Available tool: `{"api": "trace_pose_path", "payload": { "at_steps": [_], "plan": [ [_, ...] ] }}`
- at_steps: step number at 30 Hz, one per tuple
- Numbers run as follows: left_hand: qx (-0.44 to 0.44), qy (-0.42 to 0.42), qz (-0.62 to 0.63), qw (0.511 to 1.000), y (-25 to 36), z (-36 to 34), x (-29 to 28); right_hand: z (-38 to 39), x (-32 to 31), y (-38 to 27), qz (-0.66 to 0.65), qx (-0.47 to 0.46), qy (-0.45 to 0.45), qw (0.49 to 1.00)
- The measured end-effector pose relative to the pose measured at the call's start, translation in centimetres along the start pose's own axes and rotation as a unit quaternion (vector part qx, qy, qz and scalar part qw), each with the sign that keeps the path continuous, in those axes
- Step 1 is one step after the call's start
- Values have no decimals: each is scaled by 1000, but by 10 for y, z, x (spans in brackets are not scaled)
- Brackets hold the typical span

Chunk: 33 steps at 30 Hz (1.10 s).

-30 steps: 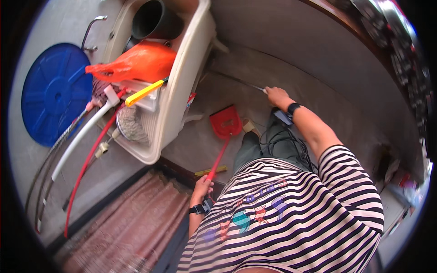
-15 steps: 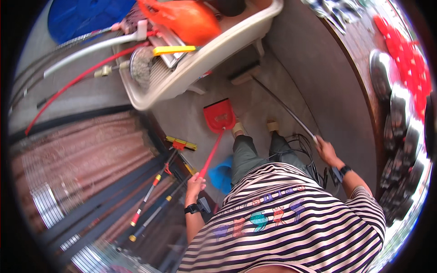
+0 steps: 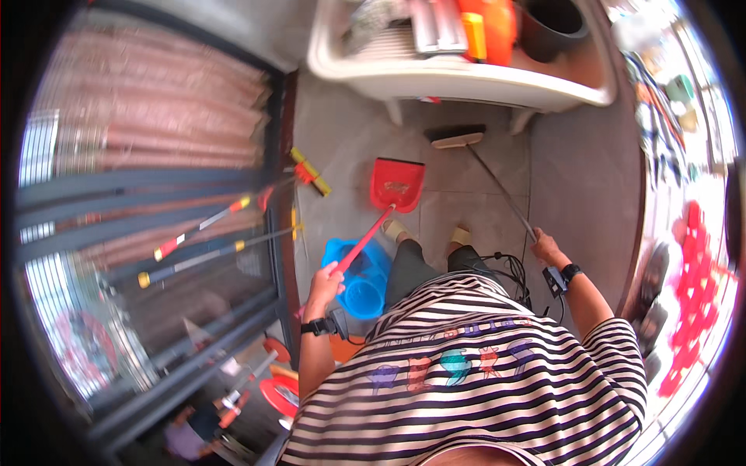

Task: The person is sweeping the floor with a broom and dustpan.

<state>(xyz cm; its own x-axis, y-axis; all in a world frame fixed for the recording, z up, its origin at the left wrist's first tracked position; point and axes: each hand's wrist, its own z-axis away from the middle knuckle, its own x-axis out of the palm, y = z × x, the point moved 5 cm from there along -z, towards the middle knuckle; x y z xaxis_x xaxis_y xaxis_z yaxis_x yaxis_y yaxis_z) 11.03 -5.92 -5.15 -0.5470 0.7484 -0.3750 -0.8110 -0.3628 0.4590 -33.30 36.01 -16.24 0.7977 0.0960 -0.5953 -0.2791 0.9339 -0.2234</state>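
Note:
My left hand (image 3: 326,285) is closed round the long handle of a red dustpan (image 3: 397,185), whose pan rests on the grey tiled floor in front of my left foot. Some small light bits seem to lie in the pan, too blurred to name. With my right hand (image 3: 548,248) I grip the grey pole of a broom (image 3: 499,186). The broom's head (image 3: 458,138), dark on one side and pale on the other, is on the floor farther off, beyond the dustpan to the right and apart from it.
Ahead stands a pale washbasin (image 3: 482,81) holding an orange bag (image 3: 501,31) and a dark pot (image 3: 552,27). A blue basin (image 3: 364,299) sits by my left leg. Black cables (image 3: 509,276) hang at my right. Two yellow-ended poles (image 3: 203,224) lean left, beside a squeegee head (image 3: 311,172).
The view has turned, so the washbasin now lies straight across the top and more of the blue basin shows. Both hands keep their holds on the dustpan and the broom.

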Motion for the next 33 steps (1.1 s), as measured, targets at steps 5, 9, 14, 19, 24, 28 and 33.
{"api": "trace_pose_path", "payload": {
  "at_steps": [5, 9, 14, 19, 24, 28, 33],
  "plan": [
    [-1, 50, -10, 999, -10, 6, -31, -51, -25, -63, 107, -13, 45, 993],
    [-9, 58, -45, 997, -10, 7, -67, -37, -41, -115, 134, -48, 50, 988],
    [0, 63, -58, 996, -28, -6, -119, 12, -53, -194, -49, 53, -72, 995],
    [27, 76, -96, 992, -49, -26, -163, 34, -38, -298, -296, 42, -243, 923],
    [19, 82, -64, 994, -50, -32, -188, 19, -13, -378, -412, 146, -323, 839],
    [33, 88, -32, 995, -63, -41, -198, 15, -11, -440, -410, 113, -352, 834],
    [-8, 103, 3, 995, -54, -45, -204, -32, -7, -489, -404, 56, -438, 801]
  ]
}}
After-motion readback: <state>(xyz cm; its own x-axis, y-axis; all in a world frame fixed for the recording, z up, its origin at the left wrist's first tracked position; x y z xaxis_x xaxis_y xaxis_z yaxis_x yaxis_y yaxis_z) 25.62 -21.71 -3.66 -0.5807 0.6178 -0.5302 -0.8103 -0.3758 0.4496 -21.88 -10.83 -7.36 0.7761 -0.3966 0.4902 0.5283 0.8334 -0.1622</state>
